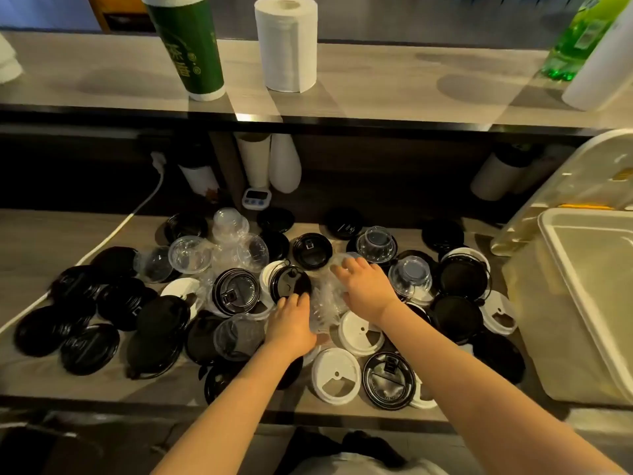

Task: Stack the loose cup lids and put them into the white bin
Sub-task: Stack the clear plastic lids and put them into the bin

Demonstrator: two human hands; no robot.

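**Item: stack of clear lids (pixel 323 305).** Nested thin transparent plastic, glossy, blurred at the edges. It lies on its side at the centre of the counter (pixel 34 241), in the midst of the loose lids. Its long axis runs away from the person, leaning slightly right, with the far end toward the back shelf.

**Left hand (pixel 291 322).** At the near left of the stack. The fingers are held together and curve in against it, with the tips beside a black lid.

**Right hand (pixel 363 289).** Over the far right of the stack. The fingers are slightly spread and bent down over its far end, and the thumb lies against its side.

**Loose lids, scattered and overlapping:**
- Black lids (pixel 236 291): flat glossy discs with ridged rims, some with a flip tab.
- White lids (pixel 337 375): matte discs with a wedge opening and a small hole.
- Clear dome lids (pixel 376 243): rounded, with a flat top.

**White bin (pixel 548 320).** Rectangular translucent white plastic with a broad rim, at the right end of the counter, well apart from the stack. Its hinged lid (pixel 582 173) stands raised behind it.

**Surroundings.** The counter is wood-grain and matte. A paper towel roll (pixel 286 42) and a green-wrapped roll (pixel 186 46) stand on the upper shelf. A small timer (pixel 256 197) and a white cable (pixel 113 231) are at the back.
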